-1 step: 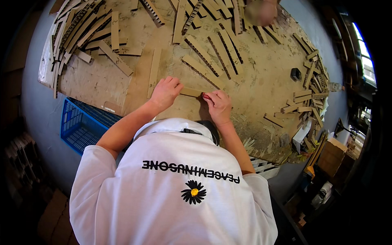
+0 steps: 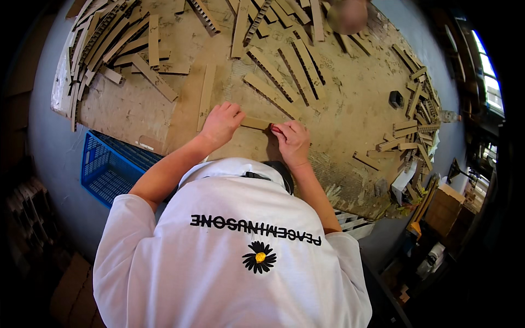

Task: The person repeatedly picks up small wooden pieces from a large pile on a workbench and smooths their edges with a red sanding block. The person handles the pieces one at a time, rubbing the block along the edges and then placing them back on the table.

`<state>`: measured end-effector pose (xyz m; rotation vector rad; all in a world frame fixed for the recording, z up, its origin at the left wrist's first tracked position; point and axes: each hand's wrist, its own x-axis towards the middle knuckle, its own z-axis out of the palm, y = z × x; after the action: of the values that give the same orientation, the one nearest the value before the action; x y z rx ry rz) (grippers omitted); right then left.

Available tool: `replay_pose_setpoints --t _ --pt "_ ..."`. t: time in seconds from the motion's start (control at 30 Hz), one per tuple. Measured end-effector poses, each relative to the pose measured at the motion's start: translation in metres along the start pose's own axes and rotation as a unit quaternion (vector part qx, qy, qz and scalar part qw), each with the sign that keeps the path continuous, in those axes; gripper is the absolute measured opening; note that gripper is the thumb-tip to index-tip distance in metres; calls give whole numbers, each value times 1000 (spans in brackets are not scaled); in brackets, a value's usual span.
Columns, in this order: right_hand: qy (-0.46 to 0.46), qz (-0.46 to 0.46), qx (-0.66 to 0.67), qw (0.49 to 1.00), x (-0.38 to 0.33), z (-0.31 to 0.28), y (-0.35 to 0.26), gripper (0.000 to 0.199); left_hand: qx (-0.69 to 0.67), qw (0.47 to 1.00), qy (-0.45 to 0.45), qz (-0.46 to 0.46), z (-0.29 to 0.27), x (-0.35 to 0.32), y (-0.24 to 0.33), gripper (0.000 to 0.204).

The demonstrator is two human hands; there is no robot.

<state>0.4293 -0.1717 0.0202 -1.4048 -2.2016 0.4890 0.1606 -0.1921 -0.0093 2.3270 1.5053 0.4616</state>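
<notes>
A short, flat strip of brown honeycomb cardboard (image 2: 256, 123) lies on the table close in front of me. My left hand (image 2: 223, 124) is closed on its left end, thumb and fingers pressed together. At the strip's right end, my right hand (image 2: 294, 143) pinches a small red tool (image 2: 275, 129). Fingers cover most of that tool, so its exact kind cannot be made out. Just beyond my left hand, a longer cardboard strip (image 2: 206, 97) points away from me. Several more strips (image 2: 272, 94) with honeycomb edges lie past my hands.
Cardboard strips are heaped at the table's far left (image 2: 104, 44) and right side (image 2: 418, 109). A small black block (image 2: 396, 99) sits near the right heap. Below the table's left edge stands a blue plastic crate (image 2: 109, 169). A blurred part of another person (image 2: 348, 16) shows at the far edge.
My hands and the strip between them stay in place. Across the table, the blurred part of the other person has shifted slightly, and some strips beside it have moved a little.
</notes>
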Motion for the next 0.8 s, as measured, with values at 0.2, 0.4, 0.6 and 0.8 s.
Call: replay_pose_setpoints --t 0.2,0.4,0.6,0.8 --pt "3 -5 -15 1000 -1 2 1 11 4 1000 -25 -3 -2 1 0 34" --pt "-2 -7 -17 1000 -4 2 -1 13 0 999 -32 9 -15 3 8 39" --pt "17 -7 -20 1000 -8 7 0 14 6 999 -22 22 -5 6 5 43" --pt "49 104 113 987 -10 7 4 17 22 998 -50 24 -9 10 6 45"
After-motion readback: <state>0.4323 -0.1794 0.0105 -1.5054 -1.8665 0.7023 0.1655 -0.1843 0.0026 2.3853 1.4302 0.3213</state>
